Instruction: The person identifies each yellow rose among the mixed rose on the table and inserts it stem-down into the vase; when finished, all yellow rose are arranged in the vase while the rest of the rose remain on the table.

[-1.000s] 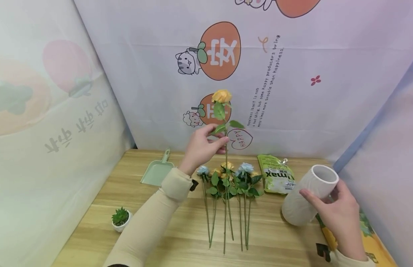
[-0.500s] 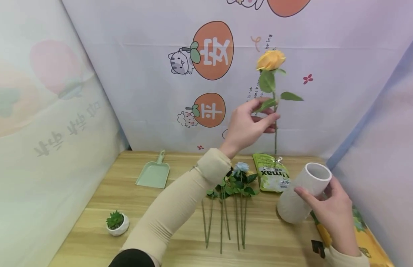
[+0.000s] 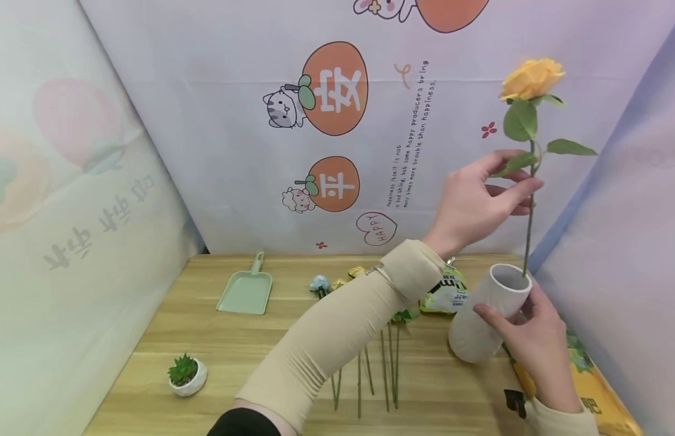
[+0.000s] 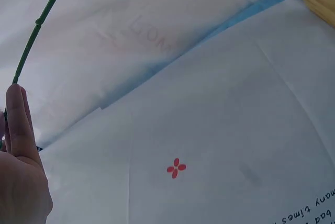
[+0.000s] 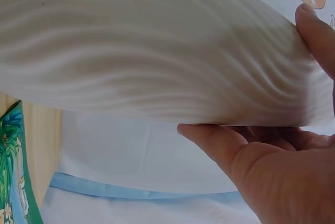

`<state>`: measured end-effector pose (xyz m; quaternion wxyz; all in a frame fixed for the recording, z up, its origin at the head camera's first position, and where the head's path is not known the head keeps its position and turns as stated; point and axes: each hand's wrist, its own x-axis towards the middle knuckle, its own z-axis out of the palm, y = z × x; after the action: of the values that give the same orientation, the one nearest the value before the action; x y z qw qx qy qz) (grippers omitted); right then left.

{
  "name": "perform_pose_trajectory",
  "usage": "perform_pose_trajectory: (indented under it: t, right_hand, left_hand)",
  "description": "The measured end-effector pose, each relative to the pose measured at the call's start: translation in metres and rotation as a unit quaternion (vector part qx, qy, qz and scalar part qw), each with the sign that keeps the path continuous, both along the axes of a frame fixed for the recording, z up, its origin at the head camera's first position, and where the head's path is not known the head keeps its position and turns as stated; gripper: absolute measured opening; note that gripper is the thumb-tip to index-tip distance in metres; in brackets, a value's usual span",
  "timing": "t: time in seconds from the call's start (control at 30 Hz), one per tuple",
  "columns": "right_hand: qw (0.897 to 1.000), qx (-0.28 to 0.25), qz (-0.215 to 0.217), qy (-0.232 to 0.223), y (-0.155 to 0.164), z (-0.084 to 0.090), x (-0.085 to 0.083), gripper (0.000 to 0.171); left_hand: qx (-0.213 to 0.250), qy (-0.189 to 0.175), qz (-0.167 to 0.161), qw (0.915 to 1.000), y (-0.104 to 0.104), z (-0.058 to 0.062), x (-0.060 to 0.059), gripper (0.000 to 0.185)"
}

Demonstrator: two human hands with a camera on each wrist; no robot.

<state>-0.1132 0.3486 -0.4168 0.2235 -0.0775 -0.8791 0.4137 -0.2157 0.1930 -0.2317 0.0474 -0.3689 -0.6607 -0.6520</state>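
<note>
Left hand (image 3: 473,200) pinches the yellow flower (image 3: 532,79) on the stem between thumb and fingers, right at the lowest leaf. Right hand (image 3: 539,348) grips the white vase (image 3: 481,327) around its upper body, thumb on the side facing the other arm, fingers wrapped behind.

Why so: the high pinch presumably leaves the lower stem free and keeps fingers off the vase mouth. The right grip sits below the rim, so the opening is unobstructed; it probably also steadies the vase and sets its lean. Remaining flowers (image 3: 319,283) lie side by side on the table (image 3: 228,345), stems toward the person, likely for easy picking; the forearm hides part of them.

Orientation: flower's long axis is near vertical, bloom up, cut end down, a slight slant in the head view. Stem's lower end meets the mouth at its right edge; can't tell if it's inside or just over the rim. Vase is tilted, mouth up and right in the head view, base down-left; camera angle may exaggerate that. Can't tell whether the base touches the table.
</note>
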Motion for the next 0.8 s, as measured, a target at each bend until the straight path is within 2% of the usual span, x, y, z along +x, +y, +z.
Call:
perform_pose_trajectory:
  t: [0.13,0.3,0.47,0.6,0.8]
  right_hand:
    - [1.0,0.006,0.003,0.001,0.001,0.0,0.001,0.084]
    - [1.0,0.005,0.004,-0.006,0.002,-0.001,0.0,0.086]
    - [1.0,0.003,0.001,-0.018,0.002,-0.002,0.0,0.09]
    - [1.0,0.008,0.001,-0.008,0.002,-0.003,0.0,0.089]
    - [1.0,0.008,0.0,0.007,0.002,-0.005,-0.001,0.089]
  left_hand:
    - [-0.028,0.017,0.004,0.9995,0.015,-0.014,0.001,0.035]
    - [-0.052,0.032,0.011,0.9981,0.022,-0.035,-0.003,0.035]
    - [-0.064,0.034,0.016,0.9972,0.023,-0.049,-0.009,0.035]
    - [-0.072,0.034,0.016,0.9967,0.022,-0.061,-0.011,0.035]
    - [-0.082,0.03,0.017,0.996,0.019,-0.086,-0.018,0.035]
